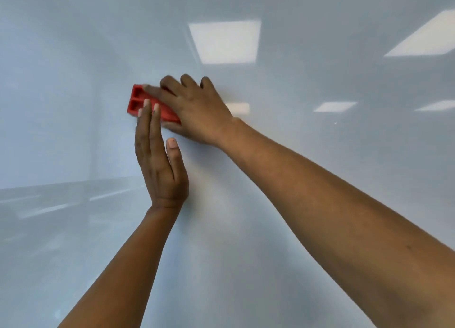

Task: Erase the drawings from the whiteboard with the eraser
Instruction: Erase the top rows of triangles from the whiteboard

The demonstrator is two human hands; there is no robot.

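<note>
So right now I've got the eraser (137, 100) flat against the whiteboard (295, 204), a bit left of the middle of what I can see. My right hand (197, 108) is wrapped over it from the right. The index finger runs along the top edge, the other fingers curl over behind it, and the thumb is tucked underneath, so it's pinched top and bottom. I'd say that grip is what lets me lean on it without it twisting or skating off a surface this slick. My left hand (160, 170) comes up from below with the fingers straight and pressed together and the thumb sticking out to the side. Its fingertips (147, 105) sit on the lower part of the red block. It isn't gripping anything; my guess is it's there for extra push and to steady the thing. Funny part: I can't spot any marker lines anywhere in view, just glare and the ceiling light reflections (225, 42). Either this patch is done or the leftovers are out of view, can't tell which.
</note>
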